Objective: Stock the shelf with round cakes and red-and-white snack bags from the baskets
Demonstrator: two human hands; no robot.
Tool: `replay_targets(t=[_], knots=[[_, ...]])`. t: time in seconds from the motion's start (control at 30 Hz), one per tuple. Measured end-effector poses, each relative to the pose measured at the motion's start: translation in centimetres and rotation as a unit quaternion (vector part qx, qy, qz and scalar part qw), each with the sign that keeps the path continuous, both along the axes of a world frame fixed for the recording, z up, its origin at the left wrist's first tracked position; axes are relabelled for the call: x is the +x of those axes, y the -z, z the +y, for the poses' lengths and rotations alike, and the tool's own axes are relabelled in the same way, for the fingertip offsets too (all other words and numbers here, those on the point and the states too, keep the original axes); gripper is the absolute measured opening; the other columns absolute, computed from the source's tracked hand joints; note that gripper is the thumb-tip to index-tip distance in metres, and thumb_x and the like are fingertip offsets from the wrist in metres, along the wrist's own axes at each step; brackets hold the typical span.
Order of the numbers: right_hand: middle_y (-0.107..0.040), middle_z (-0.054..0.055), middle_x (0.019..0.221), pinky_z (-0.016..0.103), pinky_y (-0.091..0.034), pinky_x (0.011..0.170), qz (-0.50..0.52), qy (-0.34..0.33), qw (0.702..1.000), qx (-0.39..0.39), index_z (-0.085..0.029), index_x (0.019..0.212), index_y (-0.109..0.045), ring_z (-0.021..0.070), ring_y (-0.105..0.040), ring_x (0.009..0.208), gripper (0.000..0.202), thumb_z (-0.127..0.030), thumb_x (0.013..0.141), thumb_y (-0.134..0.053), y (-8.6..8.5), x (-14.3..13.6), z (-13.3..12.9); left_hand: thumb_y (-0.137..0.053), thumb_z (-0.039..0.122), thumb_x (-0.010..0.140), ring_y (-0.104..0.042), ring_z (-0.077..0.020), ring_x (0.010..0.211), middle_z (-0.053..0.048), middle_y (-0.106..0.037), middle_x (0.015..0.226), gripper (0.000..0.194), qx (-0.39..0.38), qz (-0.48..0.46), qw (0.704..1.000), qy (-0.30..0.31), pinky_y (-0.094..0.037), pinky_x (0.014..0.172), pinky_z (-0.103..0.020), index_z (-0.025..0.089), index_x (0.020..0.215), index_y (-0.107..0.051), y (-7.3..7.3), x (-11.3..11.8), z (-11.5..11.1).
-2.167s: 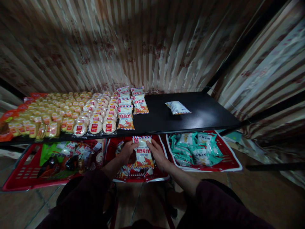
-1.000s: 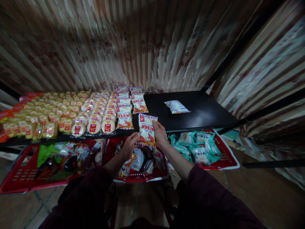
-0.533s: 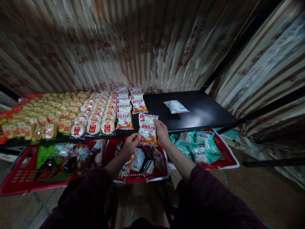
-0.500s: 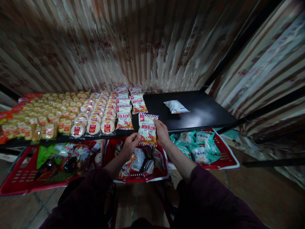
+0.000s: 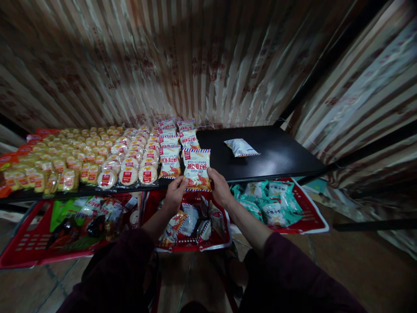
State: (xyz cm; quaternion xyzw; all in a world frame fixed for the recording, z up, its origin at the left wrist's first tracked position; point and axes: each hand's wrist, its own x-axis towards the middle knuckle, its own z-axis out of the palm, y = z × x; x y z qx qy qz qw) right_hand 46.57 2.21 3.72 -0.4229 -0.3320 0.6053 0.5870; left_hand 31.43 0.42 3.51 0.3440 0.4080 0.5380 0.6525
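Note:
Between my two hands is a white and orange snack bag [image 5: 196, 168] with striped edges, over the front edge of the black shelf [image 5: 276, 152]. My left hand [image 5: 176, 194] pinches its lower left corner. On the bag's right side, my right hand [image 5: 220, 188] grips the edge. Just left of it lies a column of matching bags [image 5: 170, 161], and behind it a second, shorter column [image 5: 188, 138]. Another bag [image 5: 241, 147] lies alone, plain side up, farther right on the shelf.
Round white crackers [image 5: 128, 175] and yellow packets [image 5: 68, 179] fill the shelf's left part. Below stand red baskets: one with mixed snacks [image 5: 29, 243], one with striped bags [image 5: 208, 245], one with teal bags [image 5: 275, 211]. A striped curtain [image 5: 202, 65] hangs behind.
Both hands have moved the held bag slightly left and away from me, closer to the columns of matching bags. It now covers part of the front bag in the right column.

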Motion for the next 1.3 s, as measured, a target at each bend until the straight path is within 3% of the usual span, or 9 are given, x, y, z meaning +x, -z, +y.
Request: replay_targets(t=[0.23,0.37,0.53,0.63,0.87,1.03,1.3], knots=[[-0.071,0.001,0.098,0.036,-0.052,0.084,-0.005,-0.042,0.999,0.03,-0.024,0.106,-0.065,0.0211,-0.066,0.089,0.043,-0.042,0.068,-0.074,-0.7,-0.5,-0.4,-0.076,0.051,0.06,-0.064,-0.0173,0.075,-0.003,-0.067,0.081,0.046,-0.004,-0.011,0.999,-0.038,-0.053,0.068,-0.03,0.015,0.086,-0.063,-0.8,-0.2,0.8],[-0.071,0.002,0.096,0.036,-0.052,0.083,0.004,-0.029,0.999,0.038,-0.023,0.106,-0.065,0.0208,-0.066,0.088,0.047,-0.041,0.064,-0.077,-1.5,-0.9,-0.5,-0.075,0.05,0.063,-0.063,-0.0175,0.079,-0.004,-0.067,0.085,0.044,0.015,0.003,0.999,-0.043,-0.052,0.071,-0.03,0.015,0.087,-0.063,-0.9,-0.5,1.3],[-0.07,0.002,0.099,0.035,-0.052,0.081,-0.022,-0.004,0.997,0.07,-0.024,0.11,-0.062,0.0203,-0.065,0.089,0.045,-0.04,0.07,-0.073,-1.3,-0.7,-0.7,-0.073,0.037,0.069,-0.063,-0.0148,0.083,-0.003,-0.065,0.088,0.049,0.074,0.083,0.99,-0.09,-0.049,0.08,-0.028,0.017,0.112,-0.057,-0.6,-0.5,1.5],[-0.068,0.003,0.106,0.035,-0.052,0.081,-0.057,0.005,0.994,0.095,-0.024,0.113,-0.059,0.021,-0.065,0.09,0.044,-0.042,0.074,-0.069,-1.1,-0.4,-1.0,-0.069,0.029,0.073,-0.062,-0.012,0.08,-0.005,-0.061,0.099,0.056,0.127,0.133,0.978,-0.098,-0.05,0.077,-0.026,0.021,0.125,-0.049,-0.4,-0.2,1.2],[-0.065,0.005,0.113,0.036,-0.05,0.087,-0.167,0.001,0.974,0.15,-0.023,0.116,-0.055,0.0221,-0.062,0.099,0.046,-0.042,0.076,-0.067,-2.2,0.2,-2.2,-0.057,0.022,0.08,-0.059,-0.013,0.086,-0.009,-0.053,0.12,0.049,0.214,0.229,0.947,-0.073,-0.052,0.075,-0.028,0.025,0.128,-0.048,-0.6,0.3,0.2],[-0.063,0.009,0.114,0.038,-0.049,0.089,-0.275,0.018,0.943,0.186,-0.02,0.12,-0.051,0.0232,-0.06,0.102,0.049,-0.043,0.078,-0.064,-2.7,0.2,-3.2,-0.055,0.02,0.079,-0.056,-0.0167,0.096,-0.008,-0.053,0.115,0.046,0.241,0.251,0.934,-0.077,-0.051,0.079,-0.03,0.023,0.125,-0.053,-0.6,0.3,-0.1],[-0.059,0.009,0.104,0.04,-0.048,0.083,-0.484,0.081,0.832,0.259,-0.022,0.123,-0.052,0.024,-0.057,0.095,0.042,-0.037,0.084,-0.054,-2.7,0.4,-4.1,-0.06,0.035,0.081,-0.054,-0.0235,0.111,-0.01,-0.059,0.124,0.048,0.143,0.122,0.982,0.004,-0.044,0.094,-0.034,0.019,0.126,-0.055,-2.3,0.4,-1.2]])
